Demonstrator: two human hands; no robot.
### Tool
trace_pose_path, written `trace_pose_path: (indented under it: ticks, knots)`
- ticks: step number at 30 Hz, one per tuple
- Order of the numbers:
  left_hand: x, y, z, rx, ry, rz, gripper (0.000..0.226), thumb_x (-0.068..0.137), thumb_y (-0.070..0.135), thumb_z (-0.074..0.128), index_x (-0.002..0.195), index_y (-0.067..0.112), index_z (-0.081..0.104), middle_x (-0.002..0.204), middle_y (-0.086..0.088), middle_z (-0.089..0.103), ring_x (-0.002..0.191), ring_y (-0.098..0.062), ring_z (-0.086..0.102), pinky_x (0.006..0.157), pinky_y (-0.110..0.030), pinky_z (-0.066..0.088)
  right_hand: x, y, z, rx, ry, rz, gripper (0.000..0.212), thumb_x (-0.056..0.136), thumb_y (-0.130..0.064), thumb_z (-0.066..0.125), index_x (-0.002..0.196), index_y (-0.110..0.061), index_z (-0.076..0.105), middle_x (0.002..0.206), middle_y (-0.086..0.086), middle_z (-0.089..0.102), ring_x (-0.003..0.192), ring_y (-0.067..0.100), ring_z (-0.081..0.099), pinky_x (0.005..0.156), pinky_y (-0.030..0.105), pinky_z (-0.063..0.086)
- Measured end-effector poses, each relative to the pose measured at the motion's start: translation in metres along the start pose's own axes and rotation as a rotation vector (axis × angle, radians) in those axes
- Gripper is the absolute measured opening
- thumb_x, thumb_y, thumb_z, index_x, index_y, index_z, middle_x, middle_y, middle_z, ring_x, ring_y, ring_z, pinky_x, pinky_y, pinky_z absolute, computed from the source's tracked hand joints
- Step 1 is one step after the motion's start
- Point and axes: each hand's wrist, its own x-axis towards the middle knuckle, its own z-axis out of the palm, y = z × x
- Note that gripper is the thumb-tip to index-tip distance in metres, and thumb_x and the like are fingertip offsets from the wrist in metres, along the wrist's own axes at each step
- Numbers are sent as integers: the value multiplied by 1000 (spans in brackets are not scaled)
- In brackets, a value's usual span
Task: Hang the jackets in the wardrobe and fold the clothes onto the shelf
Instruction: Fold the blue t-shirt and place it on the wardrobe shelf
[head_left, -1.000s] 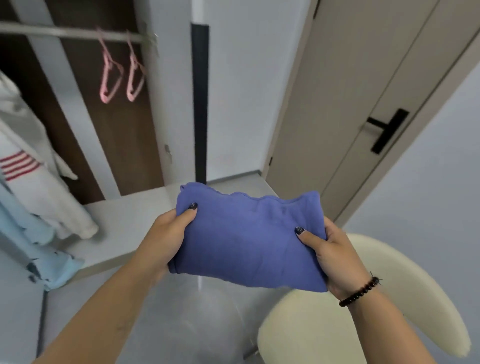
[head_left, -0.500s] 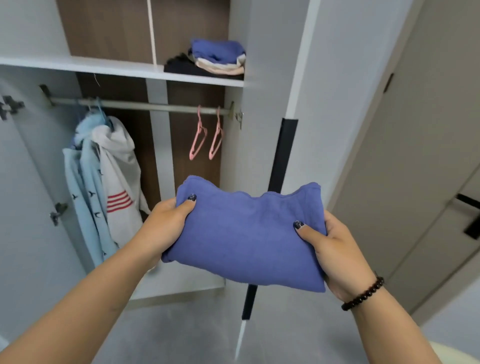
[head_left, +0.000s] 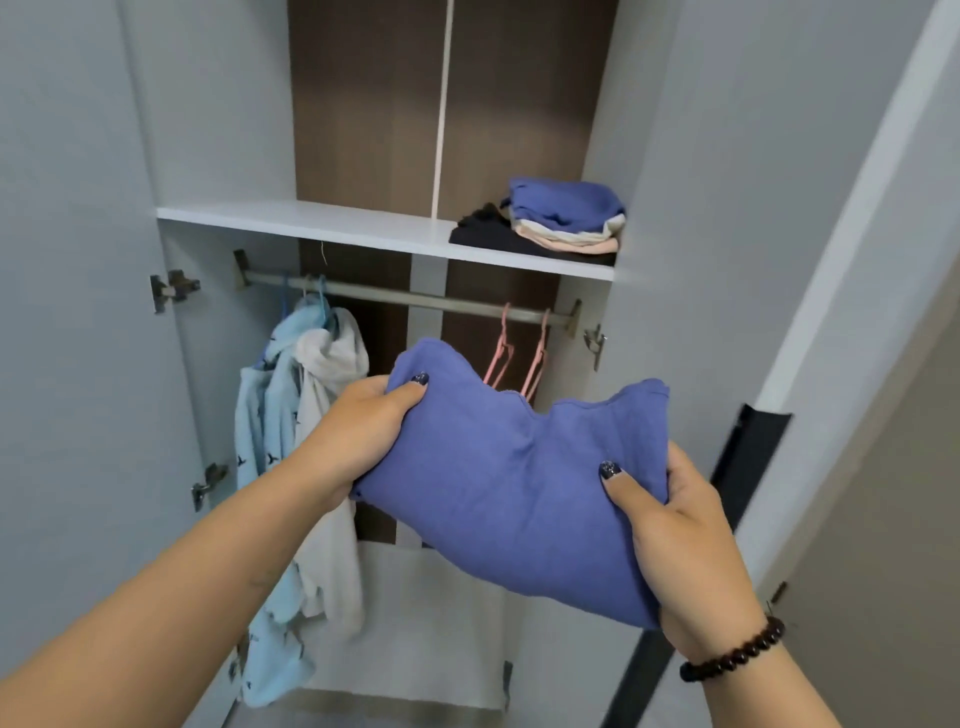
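Jackets (head_left: 298, 441) hang on the rail, a folded pile (head_left: 561, 221) lies on the shelf (head_left: 311, 218), and left hand (head_left: 358, 431) and right hand (head_left: 685, 530) grip the blue garment (head_left: 514, 493) below it, unshelved.

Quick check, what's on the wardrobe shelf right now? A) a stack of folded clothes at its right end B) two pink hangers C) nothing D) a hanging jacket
A: a stack of folded clothes sits at the right end of the shelf; the pink hangers hang on the rail below.
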Motion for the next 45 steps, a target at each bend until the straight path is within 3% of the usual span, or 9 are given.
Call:
trace_pose_path:
  ticks: [4, 10, 15, 19, 24, 28, 33, 42, 45]
  knots:
    - [63, 17, -25, 33, 5, 123, 28, 97, 39, 49, 89, 19, 67, 89, -6, 70, 83, -20, 65, 72, -33, 49, 52, 2, 38, 38, 8, 8, 26, 96, -8, 52, 107, -28, 64, 97, -11, 73, 88, 10, 70, 77, 35, 55]
    - [166, 44, -61, 96, -68, 294, 42, 96, 35, 48, 92, -5, 58, 84, -24, 61, 69, -23, 53, 65, -34, 40, 134, -10, 94, 12, 52, -74, 31, 95, -4, 50, 107, -29, 64, 97, -10, 73, 88, 12, 70, 77, 34, 56]
    - [252, 78, -79, 178, -53, 481, 42, 97, 31, 46, 89, -9, 56, 78, -14, 58, 69, -19, 49, 66, -31, 37, 202, -29, 125, -59, 154, -182, 25, 92, -3, 51, 96, -23, 65, 94, 3, 72, 94, 29, 67, 86, 52, 53]
    - [314, 116, -74, 207, -54, 574, 38, 97, 30, 46, 86, -5, 56, 78, -9, 58, 68, -19, 48, 63, -30, 36, 257, -44, 135, -21, 218, -226, 27, 92, -4, 52, 101, -26, 65, 97, -2, 73, 95, 23, 68, 89, 51, 53]
    - [386, 177, -46, 240, -51, 642, 25, 92, 24, 46, 70, 11, 47, 67, -6, 46, 60, -21, 42, 54, -27, 32, 332, -59, 131, 90, 300, -309, 28, 90, -3, 52, 106, -23, 62, 100, 1, 72, 95, 23, 69, 86, 49, 55]
    - [437, 229, -15, 291, -20, 772, 36, 93, 26, 47, 60, 14, 38, 65, -5, 44, 61, -20, 39, 57, -30, 30, 388, -71, 117, 168, 391, -422, 36, 89, 3, 48, 110, -26, 56, 98, -6, 72, 91, 15, 69, 74, 34, 56]
    - [502, 279, 37, 403, -24, 842, 38, 93, 25, 46, 59, 14, 35, 63, -5, 42, 58, -19, 36, 53, -29, 28, 453, -75, 98, 146, 451, -530, 52, 89, 5, 47, 129, -29, 45, 115, -6, 65, 100, 11, 65, 83, 34, 54]
    - [583, 320, 140, 687, -144, 930, 26, 93, 19, 45, 68, 12, 49, 81, -8, 57, 70, -22, 50, 58, -30, 37, 510, -57, 80, -74, 537, -491, 69, 88, -1, 57, 143, -28, 25, 133, -2, 52, 114, 11, 57, 98, 41, 50]
    - [605, 313, 168, 774, -181, 956, 21, 93, 22, 46, 78, 13, 57, 97, -12, 63, 86, -28, 57, 69, -30, 41, 516, -49, 82, -166, 524, -485, 81, 88, -2, 58, 149, -34, 14, 141, -11, 43, 123, 4, 48, 104, 30, 44]
